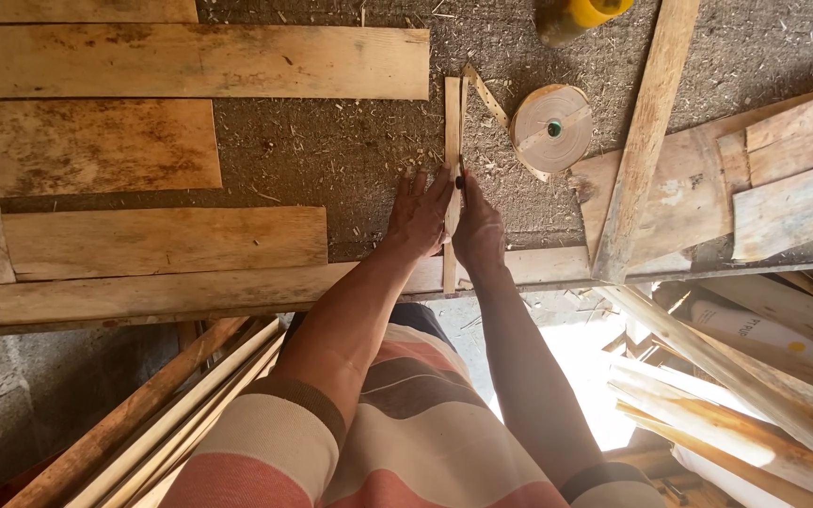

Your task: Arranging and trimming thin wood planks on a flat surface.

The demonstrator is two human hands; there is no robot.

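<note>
Several loose planks (195,61) lay at ten o'clock on sawdust-strewn bench (331,141); slanted batten (642,141) at two o'clock. Roll of veneer tape (551,127) sat at one o'clock, tail trailing toward narrow wood strip (452,118) at centre, just beyond hands. Left hand (419,214) pressed flat, fingers spread, on strip. Right hand (478,230) closed around small dark tool, kind unclear. Risk judged: tool slipping toward left fingers just beside it; thin strip skidding on dust

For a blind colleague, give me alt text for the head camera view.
Two bare hands, left hand and right hand, press a narrow wooden strip on a sawdust-covered workbench; a roll of wood edging tape lies nearby, planks around.
</note>
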